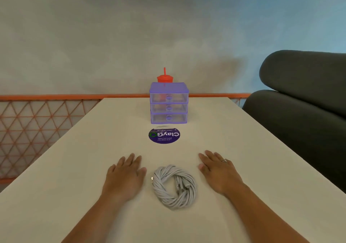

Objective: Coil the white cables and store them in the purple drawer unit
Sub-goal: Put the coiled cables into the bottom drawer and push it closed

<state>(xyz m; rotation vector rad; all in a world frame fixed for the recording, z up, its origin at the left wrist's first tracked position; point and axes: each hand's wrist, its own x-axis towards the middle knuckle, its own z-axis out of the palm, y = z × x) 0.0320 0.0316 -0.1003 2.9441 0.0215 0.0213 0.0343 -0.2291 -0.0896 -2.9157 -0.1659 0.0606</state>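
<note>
Both hands, left hand and right hand, lay flat and empty beside the coiled white cables; gripping the whole bundle should prevent unravelling before the purple drawer unit.

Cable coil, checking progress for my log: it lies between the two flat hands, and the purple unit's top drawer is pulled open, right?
No: the head view shows the top drawer of the purple drawer unit closed. The cable coil lies between the flat left hand and right hand.
</note>
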